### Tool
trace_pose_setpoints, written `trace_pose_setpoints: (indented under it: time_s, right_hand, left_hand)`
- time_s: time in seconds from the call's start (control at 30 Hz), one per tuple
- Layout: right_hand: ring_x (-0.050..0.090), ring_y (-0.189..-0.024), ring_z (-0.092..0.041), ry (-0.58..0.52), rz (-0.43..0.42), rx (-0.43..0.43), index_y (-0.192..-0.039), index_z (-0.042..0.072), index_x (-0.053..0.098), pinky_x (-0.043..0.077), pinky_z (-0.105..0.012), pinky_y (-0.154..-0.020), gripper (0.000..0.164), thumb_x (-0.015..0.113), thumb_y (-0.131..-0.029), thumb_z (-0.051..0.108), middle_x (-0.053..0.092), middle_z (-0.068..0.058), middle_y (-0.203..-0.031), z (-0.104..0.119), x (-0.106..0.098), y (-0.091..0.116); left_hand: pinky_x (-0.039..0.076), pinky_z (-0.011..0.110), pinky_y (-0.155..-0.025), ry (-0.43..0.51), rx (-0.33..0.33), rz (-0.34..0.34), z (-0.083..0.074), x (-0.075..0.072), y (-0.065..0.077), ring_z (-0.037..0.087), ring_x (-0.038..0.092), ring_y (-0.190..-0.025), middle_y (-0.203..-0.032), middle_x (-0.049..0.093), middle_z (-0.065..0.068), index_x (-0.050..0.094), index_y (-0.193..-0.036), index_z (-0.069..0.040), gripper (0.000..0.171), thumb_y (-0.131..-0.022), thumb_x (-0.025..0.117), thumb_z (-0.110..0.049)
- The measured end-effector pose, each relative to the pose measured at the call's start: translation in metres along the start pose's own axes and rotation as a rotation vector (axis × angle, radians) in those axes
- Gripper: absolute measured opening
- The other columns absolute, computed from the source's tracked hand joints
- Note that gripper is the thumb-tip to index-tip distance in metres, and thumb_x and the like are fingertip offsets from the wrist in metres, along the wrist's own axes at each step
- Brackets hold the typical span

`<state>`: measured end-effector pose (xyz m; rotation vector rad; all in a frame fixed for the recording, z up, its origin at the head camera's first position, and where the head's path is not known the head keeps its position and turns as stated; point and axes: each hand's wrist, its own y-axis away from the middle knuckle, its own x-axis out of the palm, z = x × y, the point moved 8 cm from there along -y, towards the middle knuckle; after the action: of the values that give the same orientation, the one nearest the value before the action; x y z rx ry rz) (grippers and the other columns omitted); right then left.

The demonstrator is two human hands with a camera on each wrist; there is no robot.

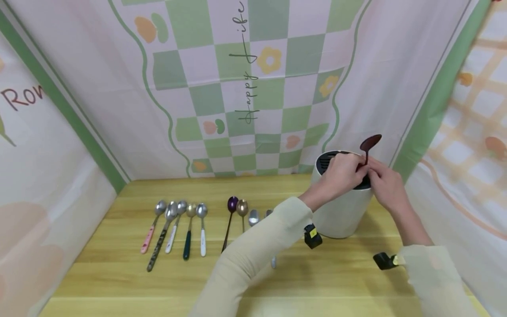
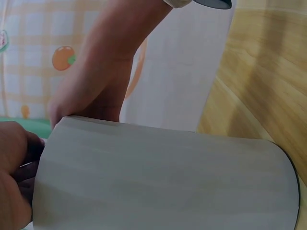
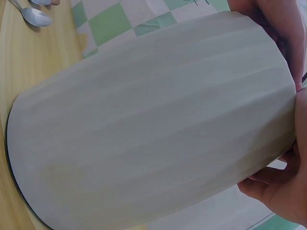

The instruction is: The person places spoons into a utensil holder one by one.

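A dark red spoon [image 1: 370,143] stands bowl-up over the slotted black top [image 1: 325,161] of a white cylindrical holder [image 1: 340,215]. My left hand [image 1: 345,171] reaches across the holder's top and pinches the spoon's handle from the left. From the right side, my right hand [image 1: 386,182] meets it there, its thumb and fingers also at the handle. The lower handle is hidden behind the fingers. Up close in the left wrist view, the holder's wall [image 2: 163,177] fills much of the picture. In the right wrist view both hands are at the holder's rim, the right hand [image 3: 283,191] lower.
On the wooden table [image 1: 119,281], several spoons lie in a row at the left, among them a pink-handled spoon [image 1: 148,237]. Nearer the middle lie a purple spoon [image 1: 232,204] and a bronze-coloured spoon [image 1: 242,208], with more partly covered by my left sleeve [image 1: 253,251]. A patterned curtain [image 1: 229,101] hangs behind.
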<state>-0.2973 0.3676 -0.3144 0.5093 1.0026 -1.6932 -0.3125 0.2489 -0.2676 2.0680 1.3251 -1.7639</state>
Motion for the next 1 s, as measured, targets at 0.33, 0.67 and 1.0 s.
trace_pose_setpoints:
  time_s: [0.33,0.67,1.0]
  right_hand:
    - [0.038,-0.135,-0.056,-0.007,-0.012,0.001,-0.146,0.009,0.049,0.033,-0.070,-0.105,0.048,0.029,-0.105,0.023,0.045,-0.021,-0.151,-0.0012,0.0002,-0.0002]
    - [0.040,-0.134,-0.056,-0.005,-0.010,-0.006,-0.144,0.008,0.051,0.035,-0.070,-0.104,0.048,0.029,-0.104,0.019,0.046,-0.023,-0.150,-0.0006,0.0005,-0.0004]
    - [0.043,-0.133,-0.054,-0.032,-0.050,-0.036,-0.132,-0.002,0.060,0.036,-0.068,-0.104,0.045,0.032,-0.104,0.019,0.051,-0.022,-0.146,0.0010,-0.0010,-0.0004]
  left_hand:
    - [0.044,0.013,-0.064,-0.001,0.014,-0.037,0.0011,0.0004,-0.0015,-0.001,0.057,-0.067,-0.070,0.061,-0.012,0.065,-0.077,-0.020,0.025,-0.099,0.061,-0.031]
    - [0.041,0.010,-0.061,0.025,0.005,-0.008,0.0016,0.0033,-0.0011,-0.002,0.057,-0.066,-0.073,0.065,-0.015,0.069,-0.082,-0.023,0.021,-0.099,0.062,-0.032]
    - [0.044,0.009,-0.065,0.035,-0.021,-0.002,0.0041,0.0044,-0.0008,-0.003,0.061,-0.073,-0.085,0.072,-0.015,0.075,-0.102,-0.025,0.015,-0.098,0.064,-0.035]
